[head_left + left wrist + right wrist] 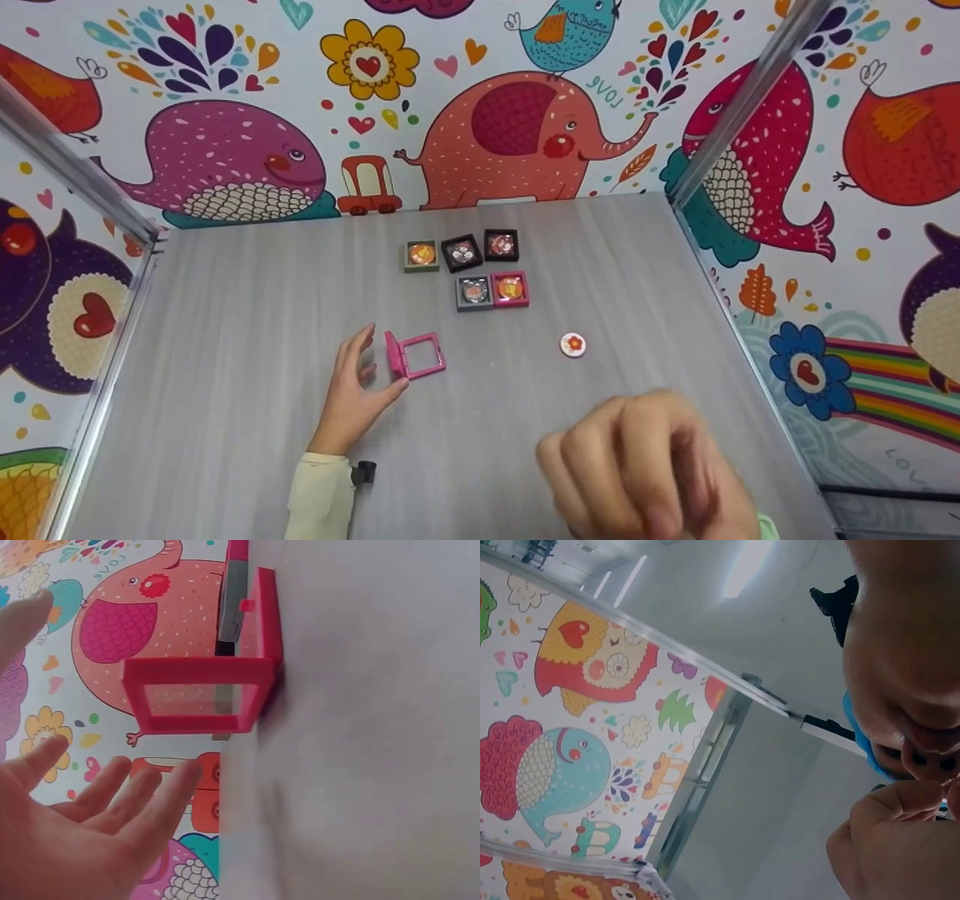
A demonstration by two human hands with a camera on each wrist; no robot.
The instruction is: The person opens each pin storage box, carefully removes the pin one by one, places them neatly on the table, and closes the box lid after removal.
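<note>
A small pink hinged case stands unfolded on the table, one square leaf lying flat and the other raised. In the left wrist view the same pink case shows an open window in one leaf. Beside it, on its left, is my left hand, fingers spread and thumb near the case's front corner; nothing is held. My right hand is lifted close to the head camera with its fingers curled. The right wrist view has that right hand in front of a person's face. Nothing shows in its grasp, though its palm side is partly hidden.
A round white disc with a red flower lies to the right. Farther back sit several small square boxes, including an olive one, a grey one and a pink one. Patterned panels border the grey table.
</note>
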